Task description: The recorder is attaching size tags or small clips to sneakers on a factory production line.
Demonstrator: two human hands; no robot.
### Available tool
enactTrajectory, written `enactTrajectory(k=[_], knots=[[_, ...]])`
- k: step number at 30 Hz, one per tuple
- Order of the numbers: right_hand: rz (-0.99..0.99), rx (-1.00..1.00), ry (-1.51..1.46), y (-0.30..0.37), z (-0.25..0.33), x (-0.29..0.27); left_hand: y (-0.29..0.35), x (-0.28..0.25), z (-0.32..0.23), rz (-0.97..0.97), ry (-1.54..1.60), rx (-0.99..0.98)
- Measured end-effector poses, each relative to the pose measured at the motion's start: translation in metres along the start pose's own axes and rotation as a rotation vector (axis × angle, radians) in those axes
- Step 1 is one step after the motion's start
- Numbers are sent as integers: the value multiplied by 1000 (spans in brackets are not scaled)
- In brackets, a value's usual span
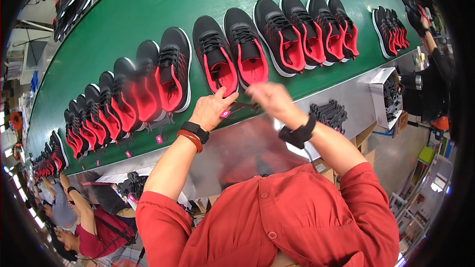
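Note:
A pair of black sneakers with red lining stands on the green table, heels toward me: a left-side sneaker (213, 52) and a right-side sneaker (246, 44). My left hand (210, 110) is closed at the heel of the left-side one, gripping a black plastic shoe hanger (241, 110) that spans behind both heels. A small pink tag (225, 114) sits on the hanger beside my fingers. My right hand (273, 100) is at the heel of the other sneaker, by the hanger's far end. Motion smears its fingers, so I cannot make out their grip.
More sneakers (174, 66) line the green table (148, 5) to my left, several with hangers, and others (278, 29) stand right. A pile of black hangers (329, 115) lies on the metal ledge (356, 94). A white box (385, 96) holds more. Co-workers (101, 230) work on both sides.

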State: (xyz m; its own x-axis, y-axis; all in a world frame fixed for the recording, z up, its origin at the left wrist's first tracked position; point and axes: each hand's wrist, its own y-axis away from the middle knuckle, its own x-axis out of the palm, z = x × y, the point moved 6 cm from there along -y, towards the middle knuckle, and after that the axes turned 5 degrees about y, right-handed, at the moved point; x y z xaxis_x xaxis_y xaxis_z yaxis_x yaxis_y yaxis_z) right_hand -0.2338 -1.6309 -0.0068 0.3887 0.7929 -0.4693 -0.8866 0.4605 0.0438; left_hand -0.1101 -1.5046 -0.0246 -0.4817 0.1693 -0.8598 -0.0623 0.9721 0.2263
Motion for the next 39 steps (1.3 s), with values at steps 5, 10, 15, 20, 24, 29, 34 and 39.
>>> enactTrajectory(k=[5, 10, 15, 20, 24, 29, 34, 39], knots=[[292, -234, 592, -10, -28, -29, -2, -15, -15, 66, 69, -169], [313, -468, 802, -30, -16, -14, 2, -10, -5, -35, 289, -299], [275, -572, 932, -37, 14, -19, 4, -9, -6, -29, 271, -332], [300, -628, 957, -40, 19, -7, 5, -10, -7, 4, 255, -373], [306, -614, 939, -40, 13, 7, 2, -11, -10, -38, 336, -386], [131, -473, 681, -44, 8, -11, 13, 1, 0, -180, 580, -267], [143, -295, 377, -15, -2, -62, 15, 2, -22, 24, 357, -266], [-161, 125, 448, 79, -72, -208, 38, -34, -34, -427, 106, -299]])
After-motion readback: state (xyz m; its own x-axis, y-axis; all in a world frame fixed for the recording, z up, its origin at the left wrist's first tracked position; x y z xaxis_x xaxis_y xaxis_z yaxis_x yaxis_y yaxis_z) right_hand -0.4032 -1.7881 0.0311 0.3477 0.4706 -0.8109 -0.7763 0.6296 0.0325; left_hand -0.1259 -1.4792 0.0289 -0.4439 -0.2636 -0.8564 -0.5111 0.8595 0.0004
